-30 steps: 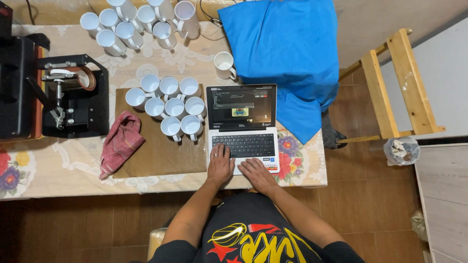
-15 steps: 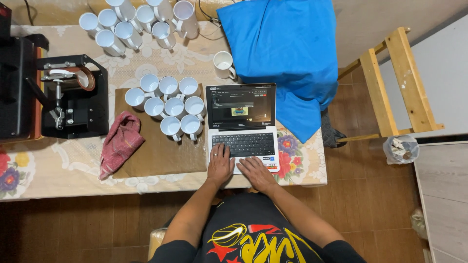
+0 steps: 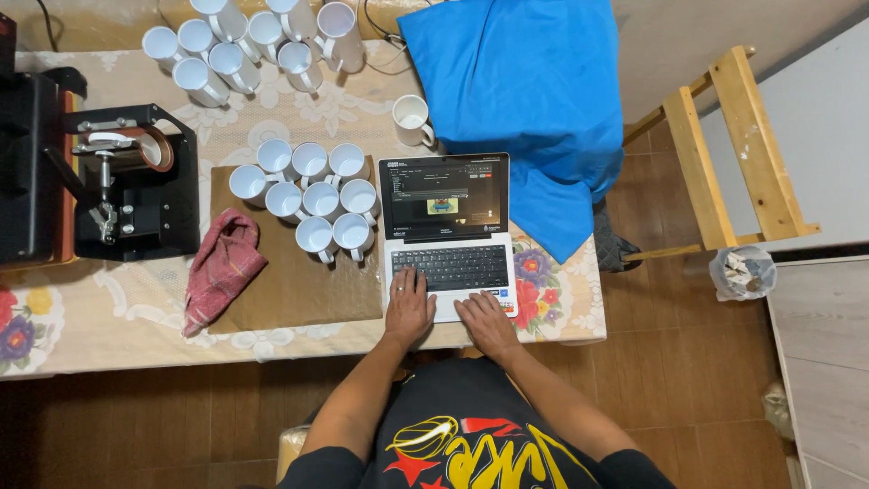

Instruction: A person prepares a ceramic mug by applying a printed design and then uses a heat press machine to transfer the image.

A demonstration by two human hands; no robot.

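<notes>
on patterned tablecloth (image 3: 118, 317): laptop (image 3: 448, 231), white mugs (image 3: 308, 195), both hands typing.

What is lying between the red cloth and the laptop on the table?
In the head view, the cluster of white mugs on the brown mat lies between the red cloth and the laptop.

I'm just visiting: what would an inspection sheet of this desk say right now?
Surface: table under a floral lace cloth, brown mat on it.
Job's things: open laptop, screen lit.
Clutter: two clusters of white mugs, a lone mug, red cloth, black press machine, blue fabric.
Hands: left hand and right hand rest on the laptop, holding nothing.
Cables: black cables at the far edge.
Surroundings: wooden frame, wood floor.
</notes>
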